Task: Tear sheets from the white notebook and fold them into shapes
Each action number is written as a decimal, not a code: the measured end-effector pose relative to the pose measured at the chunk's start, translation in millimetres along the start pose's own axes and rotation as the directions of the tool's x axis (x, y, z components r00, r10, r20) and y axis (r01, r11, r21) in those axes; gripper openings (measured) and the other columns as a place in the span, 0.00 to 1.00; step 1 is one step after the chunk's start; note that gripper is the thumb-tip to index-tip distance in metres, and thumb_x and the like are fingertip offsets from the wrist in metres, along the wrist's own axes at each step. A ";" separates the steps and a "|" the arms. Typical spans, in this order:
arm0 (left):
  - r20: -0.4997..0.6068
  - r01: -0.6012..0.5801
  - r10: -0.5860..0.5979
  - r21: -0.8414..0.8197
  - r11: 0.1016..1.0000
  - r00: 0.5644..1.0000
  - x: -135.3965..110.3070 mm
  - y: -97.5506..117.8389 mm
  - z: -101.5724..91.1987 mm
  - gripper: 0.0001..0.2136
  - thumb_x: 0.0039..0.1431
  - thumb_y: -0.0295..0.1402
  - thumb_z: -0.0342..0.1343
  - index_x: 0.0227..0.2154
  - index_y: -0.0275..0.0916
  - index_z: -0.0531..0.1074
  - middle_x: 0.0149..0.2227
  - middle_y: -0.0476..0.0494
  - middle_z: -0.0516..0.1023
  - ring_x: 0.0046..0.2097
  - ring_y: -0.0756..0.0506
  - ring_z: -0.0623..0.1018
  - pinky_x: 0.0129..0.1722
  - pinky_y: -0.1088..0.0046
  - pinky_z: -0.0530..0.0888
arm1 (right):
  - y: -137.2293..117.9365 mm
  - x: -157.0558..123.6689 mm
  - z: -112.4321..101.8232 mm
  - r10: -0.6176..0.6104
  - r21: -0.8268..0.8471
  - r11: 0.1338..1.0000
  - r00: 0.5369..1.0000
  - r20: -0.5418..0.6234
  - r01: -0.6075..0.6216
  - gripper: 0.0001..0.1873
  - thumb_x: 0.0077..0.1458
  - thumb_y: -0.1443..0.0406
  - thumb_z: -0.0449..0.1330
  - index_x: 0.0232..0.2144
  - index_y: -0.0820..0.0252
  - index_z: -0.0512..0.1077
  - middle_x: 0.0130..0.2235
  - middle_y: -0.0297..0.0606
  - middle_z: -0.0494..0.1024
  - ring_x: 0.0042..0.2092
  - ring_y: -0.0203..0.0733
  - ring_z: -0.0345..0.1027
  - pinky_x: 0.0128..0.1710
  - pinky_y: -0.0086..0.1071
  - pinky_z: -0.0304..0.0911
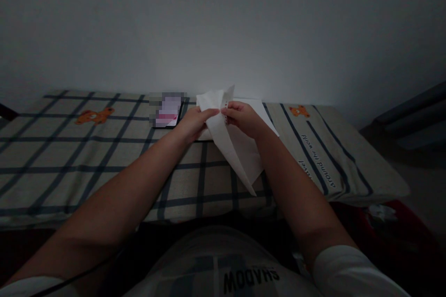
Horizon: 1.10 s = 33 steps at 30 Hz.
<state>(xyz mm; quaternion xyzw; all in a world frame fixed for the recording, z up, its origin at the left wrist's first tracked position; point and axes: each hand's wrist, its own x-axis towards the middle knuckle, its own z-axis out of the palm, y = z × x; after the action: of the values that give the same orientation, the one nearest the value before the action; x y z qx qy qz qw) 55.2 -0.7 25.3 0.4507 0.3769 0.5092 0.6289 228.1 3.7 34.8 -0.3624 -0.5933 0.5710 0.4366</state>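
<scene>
A thin, creased white tissue (227, 141) hangs between my two hands, its long pointed lower end drooping over the front part of the table. My left hand (193, 123) is closed on its left side, with the thumb pressed on top near the middle. From the other side my right hand (245, 118) pinches the tissue, fingertips almost touching the left thumb. A strip with small reddish marks shows beside the right fingertips. Behind and below lies a flat white sheet or pad (258, 109), partly hidden by the hands and tissue.
A checked cloth with bear prints covers the table (114, 153), which stands against a grey wall (223, 23). A phone (169, 110) with a lit, partly blurred screen lies left of my hands. Something red (407, 227) is at floor level, lower right.
</scene>
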 end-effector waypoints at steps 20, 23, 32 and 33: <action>0.002 0.069 -0.069 -0.013 0.998 0.998 1.6 -3.5 -0.4 0.15 0.43 0.32 0.70 0.36 0.35 0.80 0.40 0.38 0.84 0.39 0.44 0.81 0.47 0.65 0.76 | 2.2 0.4 -5.1 0.094 0.036 0.995 0.995 -0.035 -0.092 0.10 0.47 0.60 0.70 0.27 0.59 0.75 0.29 0.34 0.75 0.31 0.35 0.66 0.35 0.32 0.65; 0.015 0.055 -0.054 -0.024 0.998 0.998 2.3 -3.4 -1.9 0.15 0.43 0.32 0.70 0.36 0.34 0.80 0.39 0.38 0.84 0.38 0.43 0.81 0.47 0.64 0.76 | 0.1 -0.7 -5.2 0.060 0.009 0.998 0.998 -0.015 -0.060 0.11 0.48 0.60 0.70 0.25 0.59 0.73 0.28 0.33 0.73 0.31 0.35 0.65 0.34 0.32 0.65; -0.058 0.028 -0.026 0.038 0.999 0.998 0.7 -4.7 -0.1 0.15 0.42 0.34 0.71 0.35 0.34 0.80 0.38 0.36 0.84 0.36 0.42 0.82 0.45 0.62 0.76 | -0.1 0.2 -4.6 -0.011 -0.142 0.990 0.999 -0.044 0.004 0.11 0.50 0.58 0.68 0.24 0.57 0.74 0.26 0.34 0.71 0.30 0.36 0.61 0.32 0.33 0.62; -0.054 0.023 -0.021 0.041 0.999 0.998 0.2 -4.3 0.6 0.16 0.42 0.35 0.71 0.35 0.34 0.80 0.38 0.36 0.84 0.37 0.41 0.82 0.45 0.62 0.76 | 0.1 0.2 -4.4 -0.017 -0.147 0.989 0.999 -0.042 0.010 0.12 0.50 0.57 0.68 0.24 0.57 0.74 0.26 0.34 0.71 0.30 0.36 0.61 0.32 0.33 0.62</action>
<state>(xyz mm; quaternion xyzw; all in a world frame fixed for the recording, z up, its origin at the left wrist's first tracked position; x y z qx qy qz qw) 57.0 -0.9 21.4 0.4459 0.4090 0.5061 0.6146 232.1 5.5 34.5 -0.4019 -0.6264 0.5149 0.4254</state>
